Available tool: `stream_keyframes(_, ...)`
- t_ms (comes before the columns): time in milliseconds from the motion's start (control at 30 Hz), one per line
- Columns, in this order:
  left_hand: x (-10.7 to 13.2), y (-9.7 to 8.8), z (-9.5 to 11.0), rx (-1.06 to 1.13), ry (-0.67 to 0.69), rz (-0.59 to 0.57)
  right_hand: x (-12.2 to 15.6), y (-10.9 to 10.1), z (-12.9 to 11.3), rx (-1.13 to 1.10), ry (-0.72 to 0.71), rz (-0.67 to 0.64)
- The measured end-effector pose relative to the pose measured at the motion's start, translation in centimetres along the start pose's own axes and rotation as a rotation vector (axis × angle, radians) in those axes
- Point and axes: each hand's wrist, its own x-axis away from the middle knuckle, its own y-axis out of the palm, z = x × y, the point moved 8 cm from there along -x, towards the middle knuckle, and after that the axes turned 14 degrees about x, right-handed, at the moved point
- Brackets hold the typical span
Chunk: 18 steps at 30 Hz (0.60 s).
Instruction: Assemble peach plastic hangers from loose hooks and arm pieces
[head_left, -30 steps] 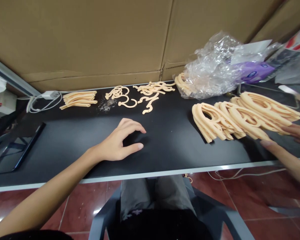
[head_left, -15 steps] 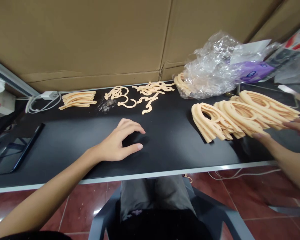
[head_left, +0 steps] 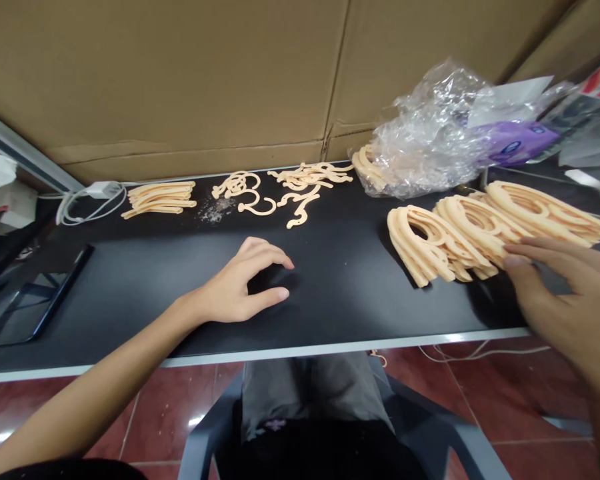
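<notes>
Cardboard sheets (head_left: 155,80) stand behind everything, from 9 to 3 o'clock, above a black desk (head_left: 340,300) with a pale metal edge. Below it, at 6 o'clock, are a dark plastic chair (head_left: 205,427) and a red tile floor (head_left: 170,413).

On the desk at 3 o'clock lies a long overlapping stack of peach plastic hanger frames (head_left: 480,230), the task's main pile. A crumpled clear plastic bag (head_left: 425,140) sits at 1 o'clock, just behind that stack. At 12 o'clock lies a loose heap of curved peach hooks (head_left: 305,177). At 10 o'clock is a neat flat bundle of peach strips (head_left: 159,200), near a white charger (head_left: 100,191) and its cable.

The right hand (head_left: 555,300) is at 4 o'clock, its fingers (head_left: 517,261) spread wide, their tips touching the near edge of the stack without gripping it. The left hand (head_left: 235,283) is on the desk near the center, its fingers (head_left: 265,252) loosely curved, holding nothing.
</notes>
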Motion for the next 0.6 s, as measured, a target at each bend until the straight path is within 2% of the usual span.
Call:
stream_keyframes(167, 0.1, 0.0, 0.1, 0.012, 0.0, -0.001, -1.1, -0.5, -1.3, -0.036, -0.022, -0.01)
stream_keyframes(333, 0.2, -0.2, 0.3, 0.018, 0.017, 0.035, -3.0, 0.3, -5.9, -0.193, -0.14, -0.112)
stream_keyframes(433, 0.2, -0.4, 0.3, 0.021, 0.032, 0.06, -3.1, 1.6, -8.4, -0.27, -0.252, -0.232)
stream_keyframes(500, 0.2, -0.4, 0.4, 0.026, 0.048, 0.072, -2.7, 2.2, -9.2, -0.253, -0.288, -0.281)
stream_keyframes(600, 0.2, -0.5, 0.5, 0.035, 0.07, 0.074, -2.6, 2.0, -9.5, -0.222, -0.275, -0.226)
